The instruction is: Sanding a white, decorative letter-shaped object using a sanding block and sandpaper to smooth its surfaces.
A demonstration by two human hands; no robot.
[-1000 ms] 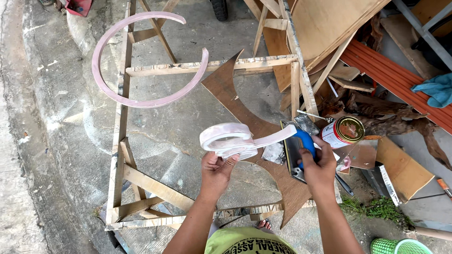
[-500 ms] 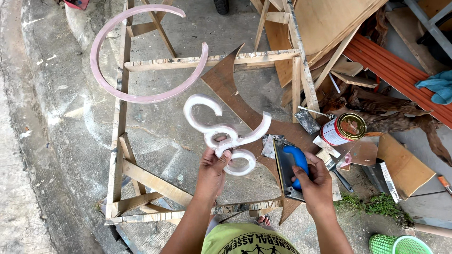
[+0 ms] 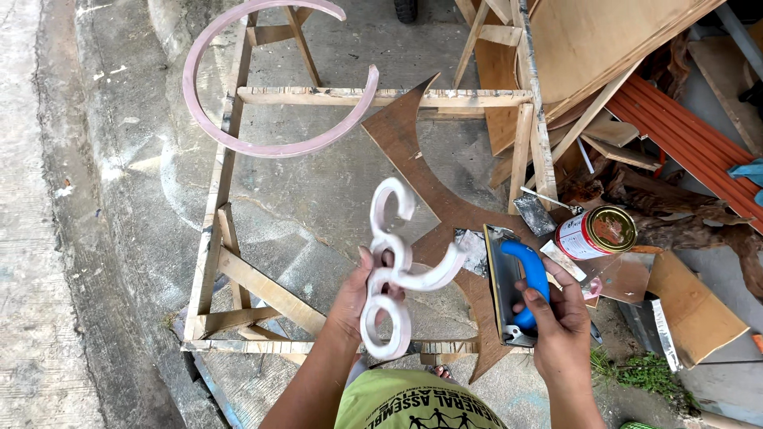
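1. The white curly shape point(image 3: 391, 274) is held up in the air over the wooden frame point(image 3: 238, 262); it stands almost upright.
2. The left hand point(image 3: 362, 298) is closed around its middle; the fingers wrap one loop.
3. The right hand point(image 3: 560, 326) holds tight the blue handle of a sanding block point(image 3: 517, 290), just beside the curly shape.
4. A big pink ring piece point(image 3: 262, 147) lies on the frame, far up; a round tin can point(image 3: 596, 232) sits near the right hand; a brown board point(image 3: 421, 159) lies under the block.
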